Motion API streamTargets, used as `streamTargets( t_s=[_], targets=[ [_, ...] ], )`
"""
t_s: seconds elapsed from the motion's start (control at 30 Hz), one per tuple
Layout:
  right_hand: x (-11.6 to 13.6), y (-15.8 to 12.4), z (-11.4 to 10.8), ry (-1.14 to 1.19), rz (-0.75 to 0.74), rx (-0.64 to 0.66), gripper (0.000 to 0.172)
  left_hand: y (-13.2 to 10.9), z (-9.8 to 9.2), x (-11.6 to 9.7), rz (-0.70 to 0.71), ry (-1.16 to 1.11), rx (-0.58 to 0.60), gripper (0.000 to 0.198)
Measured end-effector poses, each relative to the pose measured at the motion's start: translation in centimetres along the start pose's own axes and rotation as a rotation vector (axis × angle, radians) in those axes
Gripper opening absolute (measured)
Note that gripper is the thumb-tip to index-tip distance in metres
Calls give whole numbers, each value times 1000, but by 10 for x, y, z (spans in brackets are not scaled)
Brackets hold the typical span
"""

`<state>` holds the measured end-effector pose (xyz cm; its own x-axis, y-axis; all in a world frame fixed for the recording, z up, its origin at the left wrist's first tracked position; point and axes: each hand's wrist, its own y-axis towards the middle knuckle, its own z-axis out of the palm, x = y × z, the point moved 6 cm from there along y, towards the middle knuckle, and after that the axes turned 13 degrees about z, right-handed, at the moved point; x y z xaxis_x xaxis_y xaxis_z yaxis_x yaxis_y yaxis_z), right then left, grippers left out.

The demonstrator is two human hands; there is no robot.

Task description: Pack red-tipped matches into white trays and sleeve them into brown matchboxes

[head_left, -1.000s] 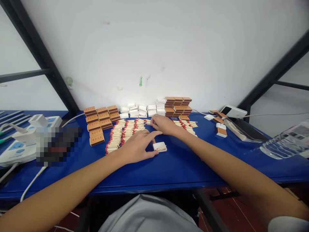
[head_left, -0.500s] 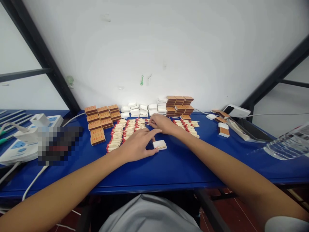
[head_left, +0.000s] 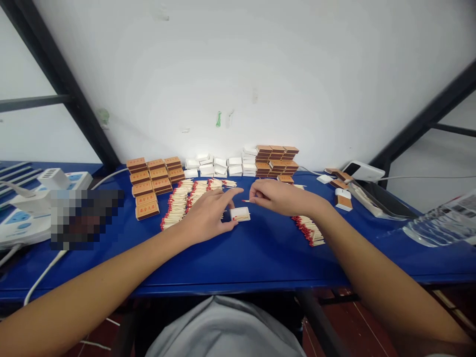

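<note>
A small white matchbox tray (head_left: 242, 211) lies open on the blue table, with a few matches inside. My left hand (head_left: 210, 213) steadies it at its left end, thumb at the near side and a finger at the far side, the index finger raised. Just beyond the tray, my right hand (head_left: 277, 197) pinches a match (head_left: 246, 201) whose red head points left. Rows of red-tipped matches (head_left: 180, 201) lie behind and left of my left hand. Another row of matches (head_left: 308, 230) sits partly hidden under my right wrist.
Orange matchboxes (head_left: 147, 206) are stacked at the left, more matchboxes (head_left: 277, 161) at the back right. White trays (head_left: 207, 169) line the wall. A power strip (head_left: 24, 230) stands far left; a plastic wrapper (head_left: 442, 220) and a white device (head_left: 362, 171) are at right.
My right hand has come back from the match rows toward the tray and now pinches a match. My left hand stays by the tray. The view has shifted slightly.
</note>
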<state>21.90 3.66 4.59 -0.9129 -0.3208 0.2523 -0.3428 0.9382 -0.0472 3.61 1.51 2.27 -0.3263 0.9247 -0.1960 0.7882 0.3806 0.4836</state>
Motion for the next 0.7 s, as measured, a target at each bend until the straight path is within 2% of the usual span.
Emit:
streamTargets(
  t_s=[0.1,0.2,0.4,0.7],
  targets=[
    [19,-11,10,-2,-66,14,19,0,0,0,2,13,-17,76],
    [31,-10,23,-55,-66,19,17,0,0,1,-6,7,-14,75],
    [26,-8,26,-46,-62,15,10,0,2,1,-2,-1,12,74],
    [26,-10,28,-11,-80,81,20,-1,3,1,9,-14,15,72]
  ],
)
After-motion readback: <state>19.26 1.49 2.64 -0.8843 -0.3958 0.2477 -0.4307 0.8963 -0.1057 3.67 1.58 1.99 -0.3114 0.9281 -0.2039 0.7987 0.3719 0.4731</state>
